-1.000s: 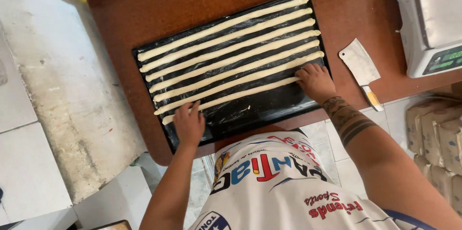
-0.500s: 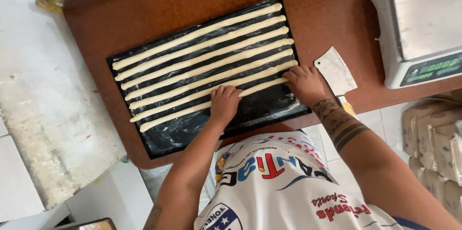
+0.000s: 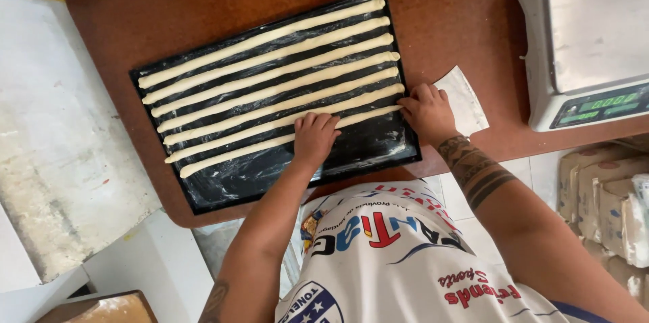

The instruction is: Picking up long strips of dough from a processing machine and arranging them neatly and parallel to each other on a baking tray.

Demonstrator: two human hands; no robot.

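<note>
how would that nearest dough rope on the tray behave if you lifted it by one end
The nearest dough rope would probably sag and stretch: it is long, thin and looks soft. It might cling a little, since it lies flat on the dark tray. Both the left hand and right hand rest on it, suggesting it needs support.

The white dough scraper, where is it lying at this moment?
In the head view, the white dough scraper lies flat on the brown table, just right of the black tray, partly under the right hand and left of the scale.
</note>
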